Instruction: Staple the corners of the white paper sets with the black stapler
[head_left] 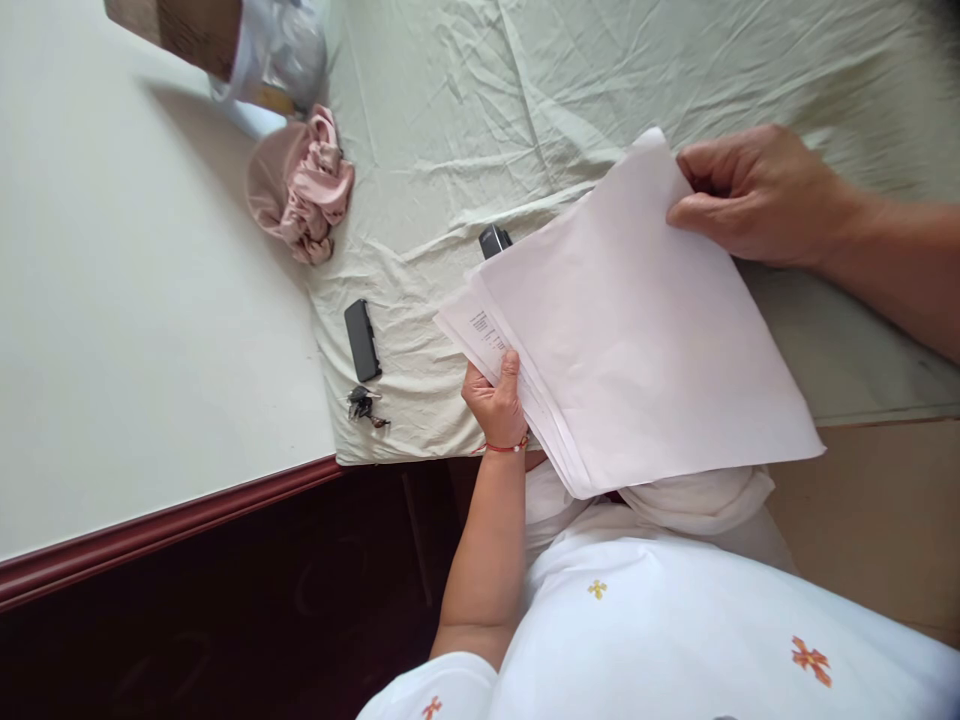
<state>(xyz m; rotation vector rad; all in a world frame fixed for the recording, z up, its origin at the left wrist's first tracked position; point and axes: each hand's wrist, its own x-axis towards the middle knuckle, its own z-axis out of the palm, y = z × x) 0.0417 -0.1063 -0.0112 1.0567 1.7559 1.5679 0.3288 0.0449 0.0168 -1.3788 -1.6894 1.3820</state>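
A stack of white paper sheets [637, 330] is held above a surface covered with a pale green cloth [465, 100]. My left hand [496, 400], with a red thread bracelet at the wrist, grips the stack's lower left edge, thumb on a sheet with printed text. My right hand [750, 195] pinches the top sheet at its upper right corner. The top sheet is blank and slightly lifted. My white garment with orange cross marks [675, 620] fills the bottom of the view.
A small black object [493, 240] peeks out from behind the papers. A black phone-like device [362, 340] and a bunch of keys [366, 405] lie near the cloth's edge. A pink bundled fabric [304, 185] and a plastic bag [277, 45] lie further off.
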